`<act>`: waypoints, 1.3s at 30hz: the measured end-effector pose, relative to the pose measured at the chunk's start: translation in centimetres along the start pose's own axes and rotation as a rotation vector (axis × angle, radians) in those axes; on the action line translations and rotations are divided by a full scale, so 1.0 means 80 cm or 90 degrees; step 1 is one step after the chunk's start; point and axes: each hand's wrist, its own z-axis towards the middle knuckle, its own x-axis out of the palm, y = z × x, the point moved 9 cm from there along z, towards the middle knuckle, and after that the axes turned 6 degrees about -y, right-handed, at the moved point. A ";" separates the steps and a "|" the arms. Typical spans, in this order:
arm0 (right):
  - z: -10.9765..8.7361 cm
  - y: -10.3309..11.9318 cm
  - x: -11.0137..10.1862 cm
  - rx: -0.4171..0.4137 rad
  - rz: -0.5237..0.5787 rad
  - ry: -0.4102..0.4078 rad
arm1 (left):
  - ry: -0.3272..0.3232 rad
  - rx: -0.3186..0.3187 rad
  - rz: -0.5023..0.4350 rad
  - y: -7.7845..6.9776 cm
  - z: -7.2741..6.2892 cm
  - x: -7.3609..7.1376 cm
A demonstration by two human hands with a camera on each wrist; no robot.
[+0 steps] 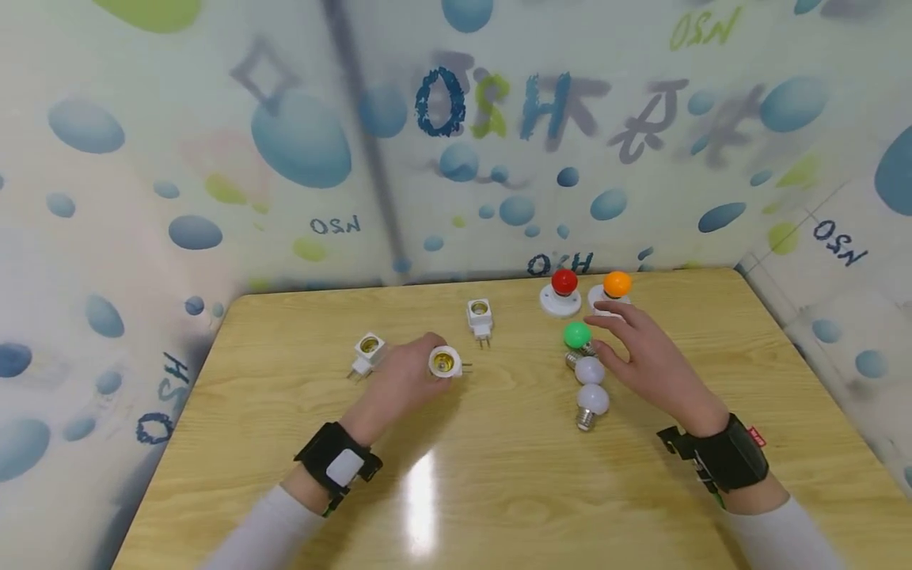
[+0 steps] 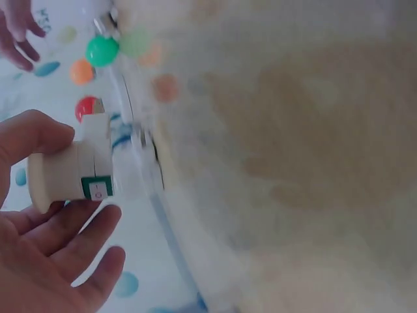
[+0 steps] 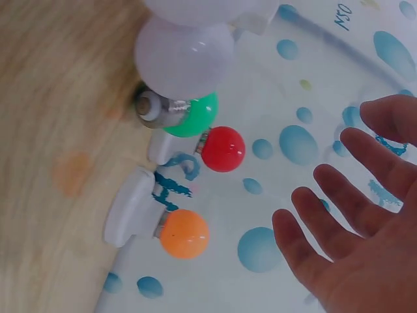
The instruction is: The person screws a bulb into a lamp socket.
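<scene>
My left hand (image 1: 408,374) grips a white plug-in lamp socket (image 1: 445,348), its round brass-lined mouth facing up and its prongs pointing right. In the left wrist view, thumb and fingers pinch the socket (image 2: 65,175), which has a switch on a green patch. On the right, my right hand (image 1: 651,368) is held with fingers extended and nothing in them. Its thumb is nearest the green bulb (image 1: 575,333), which lies on the table. Beside that bulb lie two white bulbs, one (image 1: 590,370) behind the other (image 1: 593,398), metal screw ends showing.
Toward the back right, a red bulb (image 1: 564,281) and an orange bulb (image 1: 617,283) stand in round white bases. Two more plug-in sockets lie on the wooden table (image 1: 513,475): one at the back middle (image 1: 480,315), one left of my left hand (image 1: 369,348). A patterned wall backs the table.
</scene>
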 end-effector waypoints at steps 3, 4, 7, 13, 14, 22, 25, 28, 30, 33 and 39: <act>-0.008 -0.002 0.004 0.000 -0.011 -0.004 | 0.029 -0.021 -0.069 -0.005 -0.014 0.013; -0.009 -0.003 0.005 0.000 -0.012 -0.003 | 0.034 -0.021 -0.087 -0.007 -0.019 0.016; -0.013 -0.006 0.010 0.005 -0.013 0.013 | 0.051 -0.009 -0.129 -0.014 -0.031 0.025; -0.016 -0.013 0.024 0.044 -0.009 0.057 | 0.083 0.040 -0.136 -0.025 -0.044 0.041; -0.016 -0.014 0.026 0.049 -0.009 0.060 | 0.090 0.039 -0.135 -0.025 -0.046 0.043; -0.001 -0.019 0.037 0.052 -0.015 0.053 | 0.120 0.029 -0.126 -0.022 -0.049 0.049; 0.013 -0.027 0.044 0.067 -0.020 0.077 | 0.136 0.015 -0.131 -0.019 -0.048 0.051; 0.026 -0.039 0.055 0.102 -0.033 0.124 | 0.146 0.004 -0.144 -0.016 -0.046 0.053; 0.032 -0.048 0.062 0.129 -0.045 0.161 | 0.150 -0.001 -0.157 -0.014 -0.045 0.054; 0.038 -0.057 0.071 0.159 -0.057 0.212 | 0.153 -0.001 -0.170 -0.011 -0.044 0.054; 0.043 -0.063 0.085 0.178 -0.076 0.260 | 0.161 0.007 -0.180 -0.010 -0.044 0.055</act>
